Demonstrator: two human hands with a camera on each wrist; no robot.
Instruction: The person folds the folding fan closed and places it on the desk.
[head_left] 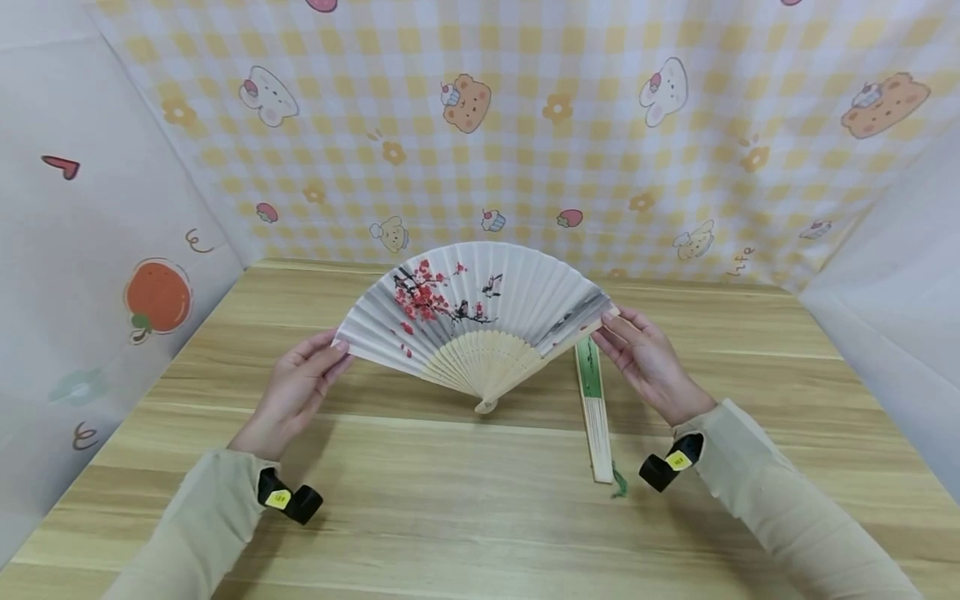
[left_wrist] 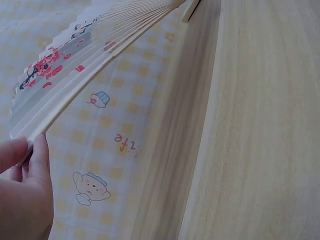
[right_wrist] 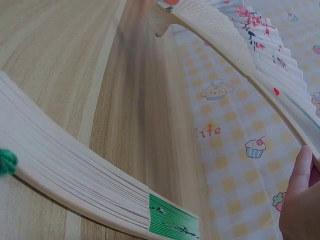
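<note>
Spread wide between both hands is a white folding fan point(head_left: 517, 292) painted with red blossoms and small birds, its pale ribs meeting at a pivot at the bottom. My left hand point(head_left: 296, 387) pinches the left outer corner between thumb and fingers, as the left wrist view also shows. At the opposite corner my right hand point(head_left: 648, 362) holds the other end rib. Below the right hand, a folded green fan point(head_left: 597, 425) with a green tassel point(head_left: 619, 481) lies on the table, its top end partly hidden behind the white fan.
The wooden table point(head_left: 450, 517) runs back to a yellow checked cloth point(head_left: 525, 150) with cartoon prints. White cloth walls point(head_left: 90, 250) close in the left and right sides. Each wrist wears a black camera point(head_left: 288, 497) on a strap.
</note>
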